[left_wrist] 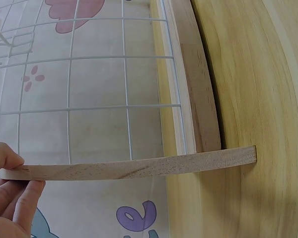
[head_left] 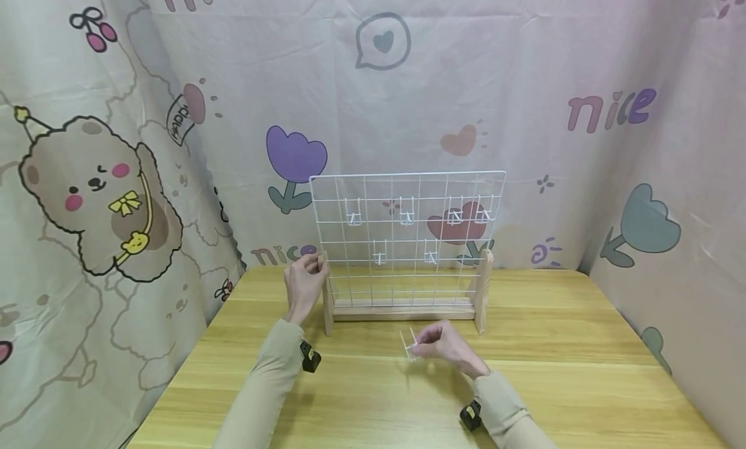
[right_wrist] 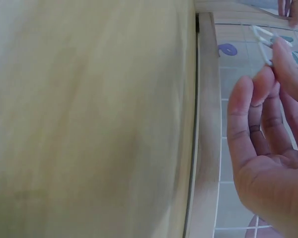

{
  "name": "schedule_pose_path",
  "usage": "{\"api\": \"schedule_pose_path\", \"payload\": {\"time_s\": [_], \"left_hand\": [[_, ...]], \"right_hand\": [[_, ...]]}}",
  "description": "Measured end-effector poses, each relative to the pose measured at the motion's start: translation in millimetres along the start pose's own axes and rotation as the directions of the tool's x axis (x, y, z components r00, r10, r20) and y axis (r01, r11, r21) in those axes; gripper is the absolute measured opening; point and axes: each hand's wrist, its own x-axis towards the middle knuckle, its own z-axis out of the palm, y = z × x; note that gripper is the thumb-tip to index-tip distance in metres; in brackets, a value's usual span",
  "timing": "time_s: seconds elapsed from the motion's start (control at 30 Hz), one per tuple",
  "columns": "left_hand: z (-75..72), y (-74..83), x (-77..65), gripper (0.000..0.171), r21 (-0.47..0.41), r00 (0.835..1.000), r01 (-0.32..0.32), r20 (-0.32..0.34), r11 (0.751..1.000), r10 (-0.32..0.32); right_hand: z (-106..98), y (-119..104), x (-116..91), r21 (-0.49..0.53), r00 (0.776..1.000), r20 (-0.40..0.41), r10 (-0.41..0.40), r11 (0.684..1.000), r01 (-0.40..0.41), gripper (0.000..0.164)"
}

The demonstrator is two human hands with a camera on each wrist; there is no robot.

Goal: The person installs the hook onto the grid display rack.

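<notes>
A white wire grid rack stands upright on a light wooden base. My left hand grips the upper end of the rack's left wooden post, with the thumb on one side and fingers on the other in the left wrist view. In front of the base, over the table, my right hand pinches a white wire hook between thumb and fingertips. The hook's two long prongs point up and away from the fingers. In the right wrist view, part of this hook shows beyond the thumb.
Several white hooks hang on the grid in two rows, among them one at upper left and one lower down. The right wooden post stands opposite. Behind the wooden table hangs a printed curtain.
</notes>
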Motion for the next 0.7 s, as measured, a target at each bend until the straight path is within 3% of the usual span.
{"api": "schedule_pose_path", "payload": {"time_s": [0.2, 0.47, 0.7], "left_hand": [[1.2, -0.4, 0.2, 0.024, 0.005, 1.0, -0.014, -0.01, 1.0, 0.015], [1.5, 0.5, 0.4, 0.025, -0.003, 1.0, 0.006, -0.001, 1.0, -0.006], [1.6, 0.9, -0.3, 0.026, 0.003, 1.0, 0.012, -0.004, 1.0, -0.012]], "right_hand": [[0, -5, 2, 0.029, 0.997, -0.073, 0.004, 1.0, -0.002, 0.027], [0, -6, 6, 0.162, 0.997, -0.074, -0.02, 0.986, 0.032, 0.03], [1, -8, 14, 0.216, 0.994, -0.108, -0.029, 0.975, 0.052, 0.031]]}}
